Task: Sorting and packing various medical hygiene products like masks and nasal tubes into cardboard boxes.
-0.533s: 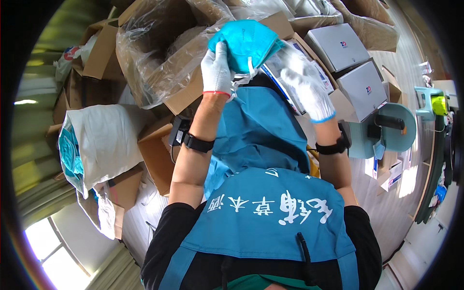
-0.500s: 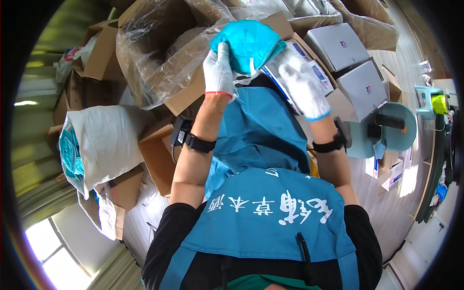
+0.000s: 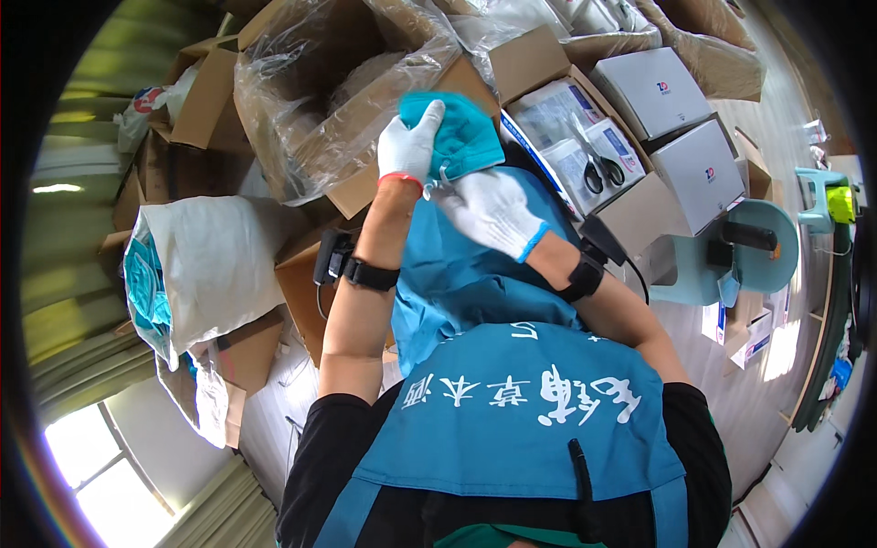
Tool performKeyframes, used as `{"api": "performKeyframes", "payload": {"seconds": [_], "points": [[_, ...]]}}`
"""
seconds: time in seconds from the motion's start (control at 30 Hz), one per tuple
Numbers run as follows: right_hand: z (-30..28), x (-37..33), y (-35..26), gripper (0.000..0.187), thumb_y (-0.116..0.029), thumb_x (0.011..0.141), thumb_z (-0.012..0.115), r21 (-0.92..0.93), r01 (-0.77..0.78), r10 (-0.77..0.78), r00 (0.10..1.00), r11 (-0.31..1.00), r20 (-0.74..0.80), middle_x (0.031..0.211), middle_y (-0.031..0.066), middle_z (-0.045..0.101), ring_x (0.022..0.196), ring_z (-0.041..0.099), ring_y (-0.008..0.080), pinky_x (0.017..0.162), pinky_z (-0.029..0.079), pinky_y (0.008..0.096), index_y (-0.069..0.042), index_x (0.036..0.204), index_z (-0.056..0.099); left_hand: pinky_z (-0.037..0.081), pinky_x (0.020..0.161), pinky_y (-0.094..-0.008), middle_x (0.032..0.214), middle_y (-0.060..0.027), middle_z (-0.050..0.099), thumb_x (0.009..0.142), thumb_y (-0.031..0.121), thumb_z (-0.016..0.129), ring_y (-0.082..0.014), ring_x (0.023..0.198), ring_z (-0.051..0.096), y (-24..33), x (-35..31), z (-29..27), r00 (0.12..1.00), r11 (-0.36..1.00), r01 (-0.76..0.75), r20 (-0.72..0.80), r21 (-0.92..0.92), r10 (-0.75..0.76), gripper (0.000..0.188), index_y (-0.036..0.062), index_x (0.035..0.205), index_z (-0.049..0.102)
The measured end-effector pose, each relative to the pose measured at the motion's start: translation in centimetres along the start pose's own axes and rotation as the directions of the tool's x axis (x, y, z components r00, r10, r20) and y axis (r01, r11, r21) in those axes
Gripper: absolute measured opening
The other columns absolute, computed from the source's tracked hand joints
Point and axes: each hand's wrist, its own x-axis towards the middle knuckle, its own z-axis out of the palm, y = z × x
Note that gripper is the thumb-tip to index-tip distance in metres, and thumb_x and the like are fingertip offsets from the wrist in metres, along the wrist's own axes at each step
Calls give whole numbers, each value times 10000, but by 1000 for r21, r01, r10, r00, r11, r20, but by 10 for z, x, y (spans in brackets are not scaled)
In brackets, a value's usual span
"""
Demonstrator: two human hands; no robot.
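A teal folded face mask is held up in front of me, blurred along its top edge. My left hand, in a white knit glove with a red cuff, is closed on its left side, thumb lying over the front. Below the mask, my right hand, gloved in white with a blue cuff, has its fingers drawn together at the white ear loops. The fingertips are partly hidden, but they seem to pinch the loops. Whether several masks are stacked in my left hand, I cannot tell.
An open carton at right holds flat packs and black-handled scissors. White boxes stand beyond it. A plastic-lined carton is ahead; a white sack of teal masks lies left. A pale blue stool stands right.
My right hand has moved left from above the open carton to the mask's lower edge, uncovering the scissors. The mask in my left hand has come lower and nearer to me.
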Motion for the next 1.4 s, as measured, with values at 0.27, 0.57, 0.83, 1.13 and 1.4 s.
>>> {"api": "performKeyframes", "payload": {"seconds": [0.27, 0.57, 0.83, 1.13, 1.4], "points": [[13, -31, -24, 353, -335, 1001, 480, 687, -632, 278, 775, 358, 568, 546, -33, 435, 439, 420, 75, 407, 317, 253, -84, 761, 540, 505, 657, -330, 715, -104, 693, 842, 297, 727, -143, 655, 626, -68, 14, -32, 965, 969, -101, -215, 225, 150, 301, -2, 824, 707], [-6, -47, 5, 229, -253, 951, 545, -61, 196, -168, 935, 979, 312, 612, 124, 544, 535, 587, 235, 509, 465, 353, -57, 883, 642, 513, 697, -335, 771, -129, 699, 832, 384, 730, -187, 694, 647, -121, 1, -40, 1000, 953, 12, -10, 301, -10, 384, 6, 896, 710], [64, -4, -7, 176, -215, 834, 555, 211, 669, -694, 630, 713, 349, 771, 138, 648, 738, 649, 301, 674, 514, 409, -95, 769, 667, 508, 765, -403, 895, -195, 694, 879, 507, 627, -357, 850, 663, -96, -3, -41, 910, 740, -300, 414, 602, 32, 466, 50, 931, 699], [80, -28, -2, 272, -274, 944, 534, 257, 251, -325, 895, 933, 306, 711, 189, 621, 638, 607, 375, 571, 463, 466, -62, 801, 627, 505, 826, -510, 998, -252, 674, 961, 541, 403, -434, 930, 645, -156, -9, -27, 984, 655, 117, -179, 747, 27, 570, 50, 1027, 685], [37, -49, -10, 276, -285, 945, 528, 193, 226, -272, 928, 955, 255, 619, 159, 592, 594, 617, 349, 535, 473, 440, -61, 795, 592, 508, 817, -509, 966, -259, 678, 974, 512, 375, -424, 907, 658, -143, -9, -10, 971, 614, 200, -237, 763, -21, 595, 5, 960, 687]]}}
